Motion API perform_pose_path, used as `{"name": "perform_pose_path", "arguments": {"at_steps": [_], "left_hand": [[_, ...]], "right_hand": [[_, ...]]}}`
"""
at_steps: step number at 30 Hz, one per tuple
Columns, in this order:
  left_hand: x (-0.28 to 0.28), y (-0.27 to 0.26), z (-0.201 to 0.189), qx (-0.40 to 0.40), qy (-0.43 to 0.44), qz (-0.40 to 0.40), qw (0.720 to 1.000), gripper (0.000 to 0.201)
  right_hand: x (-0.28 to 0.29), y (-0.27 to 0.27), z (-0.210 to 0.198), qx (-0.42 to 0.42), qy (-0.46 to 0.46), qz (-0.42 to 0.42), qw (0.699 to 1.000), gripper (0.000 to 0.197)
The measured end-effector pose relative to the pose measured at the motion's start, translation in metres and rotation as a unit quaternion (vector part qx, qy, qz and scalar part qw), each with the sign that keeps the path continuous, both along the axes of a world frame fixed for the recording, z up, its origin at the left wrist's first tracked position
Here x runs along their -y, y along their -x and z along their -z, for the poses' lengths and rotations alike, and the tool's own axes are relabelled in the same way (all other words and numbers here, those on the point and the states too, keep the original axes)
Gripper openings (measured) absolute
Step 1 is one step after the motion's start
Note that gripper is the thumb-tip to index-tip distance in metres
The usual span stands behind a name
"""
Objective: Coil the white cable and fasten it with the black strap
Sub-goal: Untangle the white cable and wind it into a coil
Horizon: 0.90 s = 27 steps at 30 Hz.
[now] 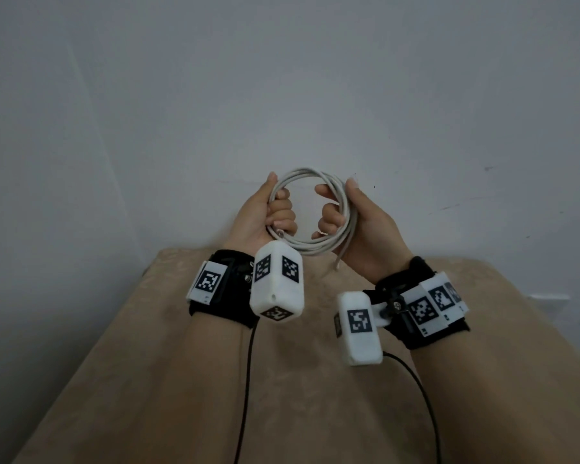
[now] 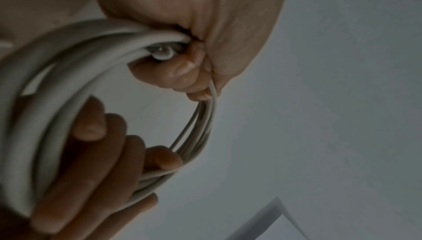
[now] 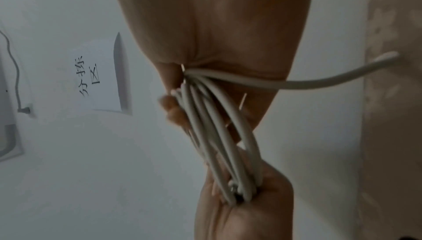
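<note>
- White cable (image 1: 310, 209), head view: wound into a round coil of several loops, held up in the air between both hands, above the far edge of a tan-covered table (image 1: 282, 380) and in front of a pale wall (image 1: 282, 78).
- The left hand (image 1: 268, 212) has its fingers curled round the coil's left side; the right hand (image 1: 352, 222) has its fingers curled round the right side. One loose cable end hangs down below the coil by the right palm.
- Both wrists carry black bands with white marker-printed camera blocks (image 1: 277, 284).
- Left wrist view: the left hand (image 2: 194, 27) is closed tight on the bundled loops of the white cable (image 2: 75, 59), with a cable tip showing at the fist; the right hand's fingers (image 2: 91, 128) wrap the coil lower down.
- Right wrist view: the right hand (image 3: 217, 27) clamps the fanned loops of the white cable (image 3: 219, 132), one end sticking out to the side; the left hand (image 3: 244, 207) grips the opposite part. A paper sign (image 3: 100, 76) with handwriting hangs on the wall.
</note>
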State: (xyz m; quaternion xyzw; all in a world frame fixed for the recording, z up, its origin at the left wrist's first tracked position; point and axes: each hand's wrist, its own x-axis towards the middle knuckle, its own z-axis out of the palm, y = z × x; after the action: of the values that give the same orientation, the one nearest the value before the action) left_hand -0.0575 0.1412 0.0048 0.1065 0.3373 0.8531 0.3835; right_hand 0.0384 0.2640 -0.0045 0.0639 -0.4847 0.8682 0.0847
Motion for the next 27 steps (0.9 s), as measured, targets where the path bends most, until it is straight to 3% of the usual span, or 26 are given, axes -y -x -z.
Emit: {"name": "perform_pose_path", "arguments": {"at_steps": [3,9,11,17,22,27], "left_hand": [[-0.005,-0.002,0.002,0.027,-0.024,0.019,0.999,0.061],[-0.005,-0.008,0.000,0.017,0.005,0.025,1.000,0.047],[-0.001,-0.009,0.001,-0.018,0.035,0.043,0.998,0.043],[0.012,-0.010,0.000,-0.187,0.192,0.073,0.961,0.051],[0.009,-0.020,0.001,-0.338,0.309,0.115,0.881,0.050],[0.005,-0.023,0.002,-0.363,0.329,0.122,0.863,0.048]], "right_hand": [[0.007,0.001,-0.001,-0.021,0.048,0.010,0.999,0.042],[-0.001,0.002,0.000,-0.015,0.086,0.012,0.996,0.042],[-0.007,0.001,0.000,-0.001,0.082,0.003,0.997,0.042],[-0.021,-0.007,-0.003,0.104,-0.086,-0.059,0.989,0.037],[-0.016,-0.009,-0.002,0.173,-0.236,-0.053,0.955,0.043],[-0.012,-0.008,-0.002,0.180,-0.269,-0.033,0.946,0.054]]}}
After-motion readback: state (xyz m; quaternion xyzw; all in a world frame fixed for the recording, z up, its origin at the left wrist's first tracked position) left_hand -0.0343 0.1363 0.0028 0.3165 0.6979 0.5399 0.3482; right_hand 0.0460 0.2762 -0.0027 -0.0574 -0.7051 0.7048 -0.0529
